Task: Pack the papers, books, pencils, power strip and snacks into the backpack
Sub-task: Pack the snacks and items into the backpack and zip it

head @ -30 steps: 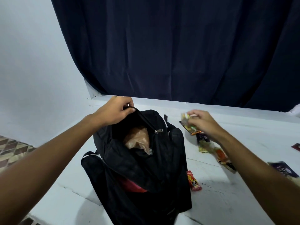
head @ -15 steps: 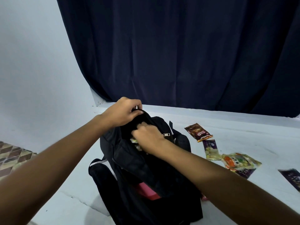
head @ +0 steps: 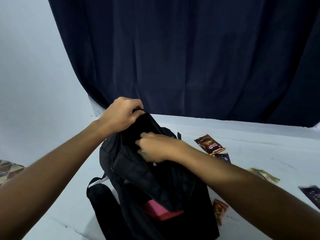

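The left hand (head: pixel 121 115) grips the backpack (head: pixel 155 184) top, the right hand (head: pixel 154 147) curls inside its mouth—contents unseen—with remaining snacks (head: pixel 209 144) lying rightward, nearer it.

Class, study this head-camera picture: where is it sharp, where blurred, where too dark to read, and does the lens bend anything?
Head view: brown snack packet sharp; packets at right edge motion-blurred; black backpack nearly detailless around the right hand; wide lens bows the dark curtain edges.
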Motion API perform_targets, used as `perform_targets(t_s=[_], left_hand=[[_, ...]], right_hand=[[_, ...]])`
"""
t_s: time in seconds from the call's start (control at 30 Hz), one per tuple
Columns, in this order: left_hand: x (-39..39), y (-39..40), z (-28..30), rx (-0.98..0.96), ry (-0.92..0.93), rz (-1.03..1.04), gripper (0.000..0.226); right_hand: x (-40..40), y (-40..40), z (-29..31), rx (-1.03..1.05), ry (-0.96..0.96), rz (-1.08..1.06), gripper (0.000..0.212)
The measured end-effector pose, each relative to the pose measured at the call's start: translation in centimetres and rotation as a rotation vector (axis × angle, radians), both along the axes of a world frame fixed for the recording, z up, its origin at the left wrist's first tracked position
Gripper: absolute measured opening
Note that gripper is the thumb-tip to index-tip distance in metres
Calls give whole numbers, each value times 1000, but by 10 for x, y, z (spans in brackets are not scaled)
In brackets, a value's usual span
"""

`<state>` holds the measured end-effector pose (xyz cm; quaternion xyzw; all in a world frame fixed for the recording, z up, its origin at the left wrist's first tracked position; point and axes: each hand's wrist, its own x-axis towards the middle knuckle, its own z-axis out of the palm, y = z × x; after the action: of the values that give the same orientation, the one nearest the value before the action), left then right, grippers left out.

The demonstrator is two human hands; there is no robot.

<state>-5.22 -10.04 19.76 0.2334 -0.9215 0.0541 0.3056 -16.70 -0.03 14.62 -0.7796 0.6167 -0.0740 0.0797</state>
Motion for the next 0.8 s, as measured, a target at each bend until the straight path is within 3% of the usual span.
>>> perform_targets(t_s=[0.07, 0.13, 0.2, 0.23, 0.3, 0.4, 0.53, 0.63, 0.7, 0.73, 0.8], left_hand=[[0, -5, 2, 29, 8, -1, 7], [-1, -8, 5, 50, -2, -12, 5], [-4, -10, 6, 68, -18, -27, 5], [-5, -11, 6, 78, -16, -32, 5], [-5, -12, 4, 90, -9, -29, 6], [-5, -14, 2, 109, -1, -20, 8], [-9, -15, 2, 128, -3, -24, 10], [-11, -12, 1, 147, -18, -19, 11], [-10, -11, 0, 151, -20, -18, 11], [-9, -10, -1, 154, -24, -16, 12], [-8, -10, -1, 158, -30, -10, 13]], right_hand=[[-22, 12, 19, -117, -520, 72, 30], [-65, 13, 26, -407, -874, -93, 33], [-129, -2, -4, -543, -776, -380, 31], [-162, -15, -30, -463, -623, -510, 29], [-216, -27, -93, -84, -331, -695, 32], [-248, -20, -162, 214, -122, -792, 61], [-243, -17, -189, 78, 106, -796, 46], [-237, -26, -181, -61, -43, -883, 36], [-228, -32, -159, -158, -328, -934, 25], [-220, -33, -142, -228, -494, -929, 29], [-199, -34, -99, -413, -781, -815, 28]])
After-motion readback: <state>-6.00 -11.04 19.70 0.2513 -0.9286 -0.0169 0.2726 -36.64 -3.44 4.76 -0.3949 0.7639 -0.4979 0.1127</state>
